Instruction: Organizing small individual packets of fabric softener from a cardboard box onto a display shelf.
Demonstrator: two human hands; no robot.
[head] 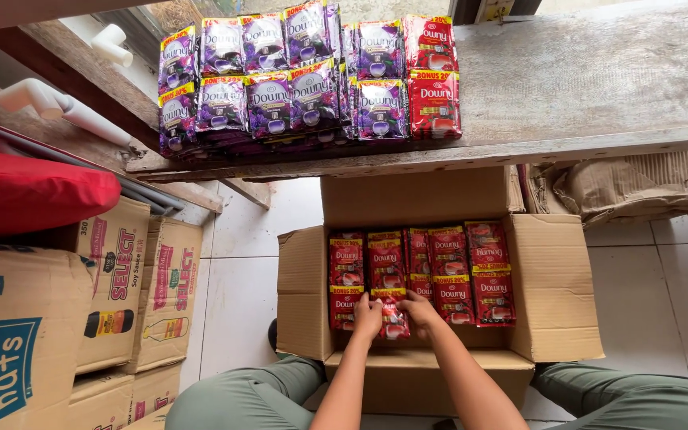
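An open cardboard box (555, 279) sits on the floor between my knees, filled with strips of red sachets (449, 267). My left hand (367, 315) and my right hand (421, 310) reach into the box's near side. Both hold one strip of red sachets (394, 318) between them, near the front row. On the wooden shelf (583, 80) above lie stacked purple sachet strips (280, 80) and a pile of red sachet strips (433, 76).
Closed cardboard cartons (121, 287) are stacked at the left, with a red cushion (29, 191) above them. White plastic pipes (57, 103) lie at the upper left. Crumpled cardboard (646, 187) rests under the shelf at right. White floor tiles (240, 279) surround the box.
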